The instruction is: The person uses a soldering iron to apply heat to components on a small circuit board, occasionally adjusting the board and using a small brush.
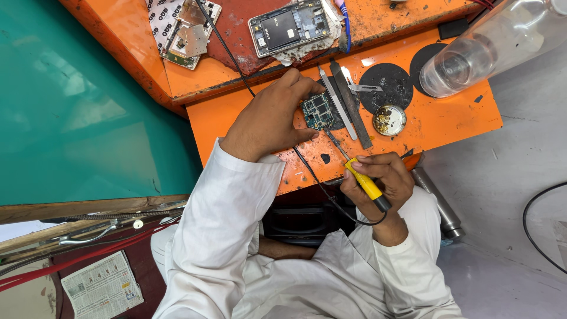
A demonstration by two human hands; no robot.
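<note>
— What do we see, biggest first?
— The orange bench (449,118); our left hand (269,118), fingers pinching the circuit board (319,110) at their tips; our right hand (378,177), fingers wrapped around the yellow soldering iron (361,180), tip beside the board.

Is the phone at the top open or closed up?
Open. The phone lies with its back cover off, showing its inside parts.
</note>
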